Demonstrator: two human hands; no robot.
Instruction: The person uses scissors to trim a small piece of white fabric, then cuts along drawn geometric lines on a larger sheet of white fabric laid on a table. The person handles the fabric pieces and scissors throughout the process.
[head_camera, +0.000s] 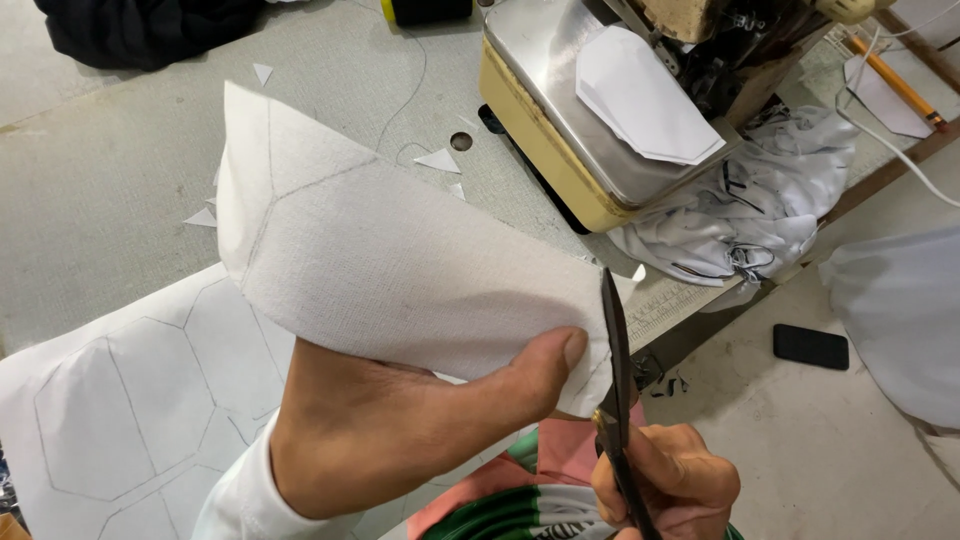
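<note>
Left hand (400, 430) pinches white fabric piece (400, 270), lifted above bench's near edge so pencilled line meets blades. Right hand (665, 485) closed around scissors (615, 380), blades biting fabric's right edge.

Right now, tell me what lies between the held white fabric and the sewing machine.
In the head view, only grey tabletop with small white fabric offcuts separates the white fabric from the sewing machine.

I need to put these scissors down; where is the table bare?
Bare tabletop lies between the dark cloth and the held white fabric. It is crowded around the sewing machine and white garment pile.
</note>
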